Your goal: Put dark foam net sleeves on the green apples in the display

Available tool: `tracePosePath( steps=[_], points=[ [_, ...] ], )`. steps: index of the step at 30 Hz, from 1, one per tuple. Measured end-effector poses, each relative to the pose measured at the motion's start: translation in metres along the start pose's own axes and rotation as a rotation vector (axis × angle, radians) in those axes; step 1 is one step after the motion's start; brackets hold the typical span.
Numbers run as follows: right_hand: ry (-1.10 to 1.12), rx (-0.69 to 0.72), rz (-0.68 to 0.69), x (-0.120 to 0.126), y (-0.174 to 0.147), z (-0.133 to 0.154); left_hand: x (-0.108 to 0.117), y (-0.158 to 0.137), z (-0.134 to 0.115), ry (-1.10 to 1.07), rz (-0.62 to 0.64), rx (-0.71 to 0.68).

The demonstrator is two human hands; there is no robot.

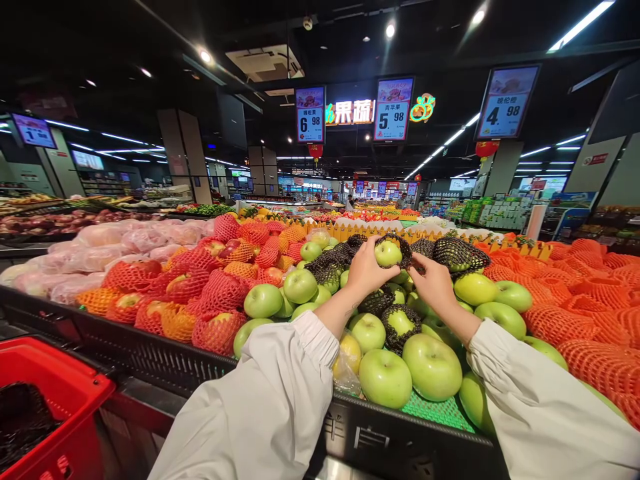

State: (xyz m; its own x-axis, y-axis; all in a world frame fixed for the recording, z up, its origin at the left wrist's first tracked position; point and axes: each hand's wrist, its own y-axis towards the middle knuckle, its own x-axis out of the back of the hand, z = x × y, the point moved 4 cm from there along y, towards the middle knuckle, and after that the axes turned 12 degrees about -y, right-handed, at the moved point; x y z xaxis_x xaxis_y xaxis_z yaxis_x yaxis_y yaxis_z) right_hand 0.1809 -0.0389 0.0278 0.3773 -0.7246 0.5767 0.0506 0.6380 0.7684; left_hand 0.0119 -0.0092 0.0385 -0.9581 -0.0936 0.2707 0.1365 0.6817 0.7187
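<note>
My left hand (367, 270) is closed around a green apple (389, 254), raised just over the pile. A black foam net (403, 248) wraps partly around that apple, leaving the near side bare. On its right edge, the fingers of my right hand (434, 283) are pinched on the net. Below both hands lie loose green apples (433, 367), some in black nets such as the netted apple (400, 322). Other black foam nets (453, 253) sit beyond my right hand.
Apples in red and orange nets (220, 293) fill the left side, with bagged pale fruit (120, 243) farther left. Orange-netted fruit (590, 293) lies at right. A black crate edge (125, 343) runs along the front. A red basket (60, 427) stands at lower left.
</note>
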Motion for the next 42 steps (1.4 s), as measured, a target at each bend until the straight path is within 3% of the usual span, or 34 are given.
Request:
tracePosePath(
  steps=[3,11,22,26,36,42],
  points=[
    [0.064,0.105,-0.096,0.005,0.000,0.003,-0.002,0.000,0.002,-0.006,0.010,0.016],
    [0.031,0.212,0.057,-0.013,0.000,-0.001,-0.002,0.000,-0.001,-0.024,0.026,0.030],
    [-0.011,0.175,0.061,-0.013,-0.001,-0.003,-0.006,-0.007,-0.012,-0.030,0.325,-0.136],
    [-0.064,0.139,0.053,-0.008,-0.002,0.003,-0.008,-0.008,-0.011,0.006,0.398,-0.103],
    [-0.144,0.171,0.004,-0.007,-0.003,0.001,-0.013,-0.007,-0.005,-0.070,0.379,-0.095],
    [-0.199,0.157,0.083,-0.004,-0.005,0.007,-0.011,-0.006,-0.008,-0.114,0.390,-0.224]
  ],
)
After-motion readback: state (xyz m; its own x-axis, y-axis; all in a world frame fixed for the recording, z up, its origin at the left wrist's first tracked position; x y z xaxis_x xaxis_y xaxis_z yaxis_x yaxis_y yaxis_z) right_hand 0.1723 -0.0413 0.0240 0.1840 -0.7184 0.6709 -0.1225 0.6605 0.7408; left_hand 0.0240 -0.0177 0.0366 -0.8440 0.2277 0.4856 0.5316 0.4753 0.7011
